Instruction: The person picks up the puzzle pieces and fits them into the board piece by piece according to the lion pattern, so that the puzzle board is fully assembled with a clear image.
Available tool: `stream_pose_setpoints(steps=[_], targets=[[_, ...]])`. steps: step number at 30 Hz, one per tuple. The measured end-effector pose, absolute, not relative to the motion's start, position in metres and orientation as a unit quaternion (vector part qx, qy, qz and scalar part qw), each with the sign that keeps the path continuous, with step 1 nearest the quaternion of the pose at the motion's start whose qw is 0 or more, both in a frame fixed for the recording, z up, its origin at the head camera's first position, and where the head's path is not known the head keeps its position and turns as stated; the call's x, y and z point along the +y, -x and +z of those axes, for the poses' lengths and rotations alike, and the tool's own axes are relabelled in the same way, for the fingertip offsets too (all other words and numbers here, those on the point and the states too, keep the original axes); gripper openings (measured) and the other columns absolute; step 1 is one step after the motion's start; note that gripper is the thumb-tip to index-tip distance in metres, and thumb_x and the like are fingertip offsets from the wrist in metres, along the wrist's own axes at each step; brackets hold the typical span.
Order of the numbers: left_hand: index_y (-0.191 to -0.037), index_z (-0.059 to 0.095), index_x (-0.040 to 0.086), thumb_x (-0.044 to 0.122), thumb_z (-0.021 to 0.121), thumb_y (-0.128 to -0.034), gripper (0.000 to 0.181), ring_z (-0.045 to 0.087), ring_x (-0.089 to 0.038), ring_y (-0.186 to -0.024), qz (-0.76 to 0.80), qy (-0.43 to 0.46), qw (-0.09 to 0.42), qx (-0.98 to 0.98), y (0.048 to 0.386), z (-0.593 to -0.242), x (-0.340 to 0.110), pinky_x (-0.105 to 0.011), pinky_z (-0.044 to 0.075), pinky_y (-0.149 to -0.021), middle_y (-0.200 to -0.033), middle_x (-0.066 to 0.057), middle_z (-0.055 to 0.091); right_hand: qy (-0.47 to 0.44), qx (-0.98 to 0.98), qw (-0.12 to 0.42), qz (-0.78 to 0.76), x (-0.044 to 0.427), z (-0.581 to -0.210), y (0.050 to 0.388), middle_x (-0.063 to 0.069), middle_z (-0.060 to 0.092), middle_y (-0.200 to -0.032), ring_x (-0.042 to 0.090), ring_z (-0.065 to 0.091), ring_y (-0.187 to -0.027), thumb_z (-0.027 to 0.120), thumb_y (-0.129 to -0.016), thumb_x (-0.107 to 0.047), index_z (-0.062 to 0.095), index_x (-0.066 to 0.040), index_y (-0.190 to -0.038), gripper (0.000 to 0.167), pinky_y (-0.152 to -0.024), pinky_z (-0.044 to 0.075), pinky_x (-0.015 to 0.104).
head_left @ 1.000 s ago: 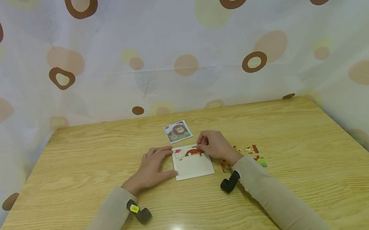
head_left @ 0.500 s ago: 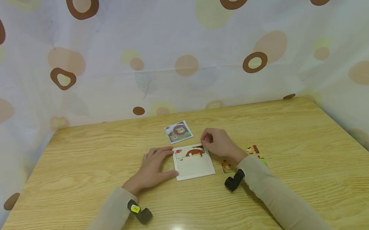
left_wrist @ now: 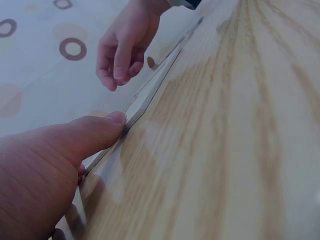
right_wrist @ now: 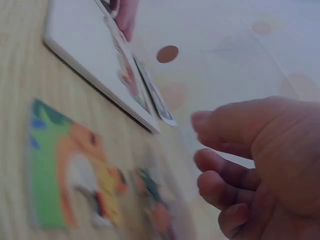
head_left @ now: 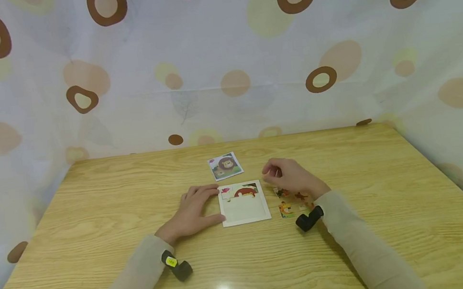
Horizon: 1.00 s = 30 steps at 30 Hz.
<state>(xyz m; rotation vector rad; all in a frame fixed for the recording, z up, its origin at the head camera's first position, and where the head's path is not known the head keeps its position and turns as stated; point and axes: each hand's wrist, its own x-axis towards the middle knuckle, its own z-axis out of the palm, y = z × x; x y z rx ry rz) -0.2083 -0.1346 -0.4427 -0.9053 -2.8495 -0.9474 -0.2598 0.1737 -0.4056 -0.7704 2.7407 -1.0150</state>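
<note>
A white square puzzle tray (head_left: 246, 210) lies on the table with joined pieces (head_left: 243, 191) along its far edge. The left hand (head_left: 194, 212) rests at the tray's left side, thumb and fingertips touching its edge; in the left wrist view the thumb (left_wrist: 95, 132) lies against the rim. Right of the tray the right hand (head_left: 289, 176) hovers above loose puzzle pieces (head_left: 285, 209), fingers loosely curled, nothing visible in them. A piece with orange, green and yellow print (right_wrist: 50, 170) shows large in the right wrist view, with the right hand (right_wrist: 260, 165) beside it.
Beyond the tray lies a small picture card (head_left: 225, 166) showing a lion. The wooden table (head_left: 141, 184) ends at a white curtain (head_left: 210, 113) with brown and yellow shapes. Each wrist wears a small black camera.
The right hand has moved off the tray's far right corner, rightwards over the loose pieces. A dark-and-green piece now shows uncovered in that corner. The left hand has stayed in place.
</note>
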Motion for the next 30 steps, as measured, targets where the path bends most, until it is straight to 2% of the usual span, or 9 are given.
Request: stream_pose_setpoints(steps=[8,19,30], targets=[[-0.137,0.051,0.009,0.042,0.073,-0.0824,0.067,0.033,-0.026,-0.131,-0.301,0.285,-0.002,-0.91,0.209,-0.445,-0.135,-0.049,0.025,-0.101,-0.15,-0.003,0.041,0.269,0.909,0.116,-0.296,0.199,-0.394,0.263,0.007,0.061,-0.09,0.015,0.055,-0.076,0.07,-0.088,-0.019,0.063,-0.001,-0.105,0.026,-0.074,0.048,0.034],[-0.137,0.051,0.01,0.042,0.073,-0.082,0.068,0.033,-0.026,-0.13,-0.302,0.284,0.0,-0.91,0.209,-0.446,-0.134,-0.048,0.025,-0.1,-0.15,-0.002,0.041,0.238,0.901,0.195,-0.305,0.21,-0.39,0.263,0.007,0.062,-0.095,0.019,0.052,-0.085,0.079,-0.08,-0.02,0.065,-0.004,-0.101,0.03,-0.079,0.044,0.036],[-0.137,0.051,0.011,0.042,0.073,-0.0823,0.067,0.034,-0.026,-0.13,-0.301,0.288,0.002,-0.909,0.209,-0.445,-0.134,-0.049,0.026,-0.099,-0.15,-0.002,0.042,0.263,0.904,0.187,-0.282,0.207,-0.392,0.261,0.008,0.064,-0.089,0.015,0.052,-0.077,0.078,-0.08,-0.013,0.067,-0.002,-0.094,0.021,-0.073,0.045,0.032]])
